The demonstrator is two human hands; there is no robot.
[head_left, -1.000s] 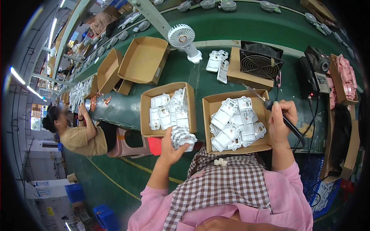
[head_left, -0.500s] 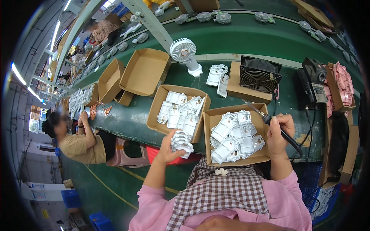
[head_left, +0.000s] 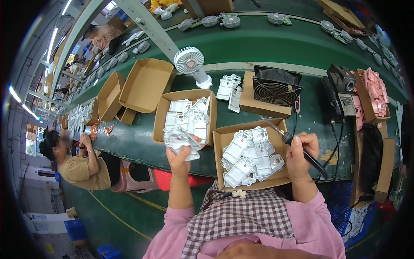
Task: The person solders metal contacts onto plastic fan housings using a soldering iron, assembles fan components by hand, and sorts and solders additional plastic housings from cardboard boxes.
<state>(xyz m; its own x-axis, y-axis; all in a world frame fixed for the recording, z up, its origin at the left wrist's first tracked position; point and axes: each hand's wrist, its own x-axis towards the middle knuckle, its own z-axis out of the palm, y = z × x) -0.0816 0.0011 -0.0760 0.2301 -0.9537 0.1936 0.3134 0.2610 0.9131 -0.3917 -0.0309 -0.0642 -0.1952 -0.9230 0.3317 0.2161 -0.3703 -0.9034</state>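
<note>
A fanned stack of white plastic covers [head_left: 180, 139] tilts in the left hand [head_left: 178, 159], at nine o'clock from a black-handled soldering iron [head_left: 287, 138] slanting in the right hand [head_left: 302, 152], tip toward ten o'clock.

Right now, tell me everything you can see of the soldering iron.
The soldering iron has a black, plastic-looking handle and a thin, metallic-looking shaft. The right hand grips the handle. It slants, tip pointing forward and leftward, its shaft near the far right corner of a cardboard box.
</note>
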